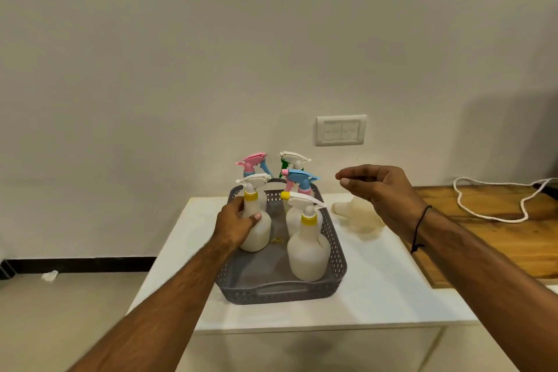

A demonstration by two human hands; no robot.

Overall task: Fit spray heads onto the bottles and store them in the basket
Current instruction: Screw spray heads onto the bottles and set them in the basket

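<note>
While my left hand (238,225) wraps its fingers (256,216) around the shoulder of a white plastic spray bottle with a yellow collar and white trigger head (256,229), that bottle stands upright in the left half of the grey perforated plastic basket (280,293), which sits on the white bench (377,281). Behind it, at the basket's far left, stands a bottle with a pink and blue spray head (252,163). To the right of that, at the far end, is a bottle with a white head and green trigger (293,159), and just in front of it one with a blue head and pink nozzle (300,180). Nearest me on the right side of the basket stands a second white bottle with a yellow collar and yellow-tipped white head (308,248). Farther right, outside the basket, a headless translucent white bottle (356,214) lies on its side on the bench. My right hand (380,187) hovers above it, fingers loosely curved and gripping nothing, a black thread band (421,226) on the wrist. Beyond, a white cord (495,214) loops across a wooden board (489,235).
</note>
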